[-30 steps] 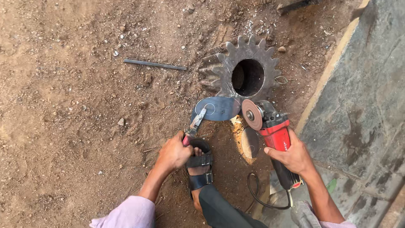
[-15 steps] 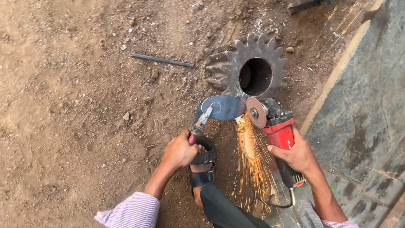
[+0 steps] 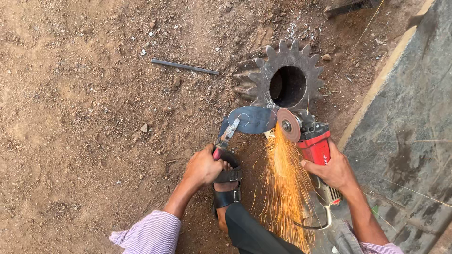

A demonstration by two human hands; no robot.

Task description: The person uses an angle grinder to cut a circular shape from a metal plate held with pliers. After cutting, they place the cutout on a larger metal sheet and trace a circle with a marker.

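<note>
On dirt ground beside the gear (image 3: 285, 80): my left hand (image 3: 203, 165) clamps pliers (image 3: 225, 139) gripping a metal plate (image 3: 252, 119); right hand (image 3: 334, 169) fingers wrap the sparking grinder (image 3: 308, 136).

- We see bright, even daylight on the dirt ground (image 3: 84, 122).
- Shadows are soft and short.
- The orange sparks (image 3: 285, 188) glow strongly and smear into streaks.
- The picture is sharp, with slight wide-angle stretching at the edges.
</note>
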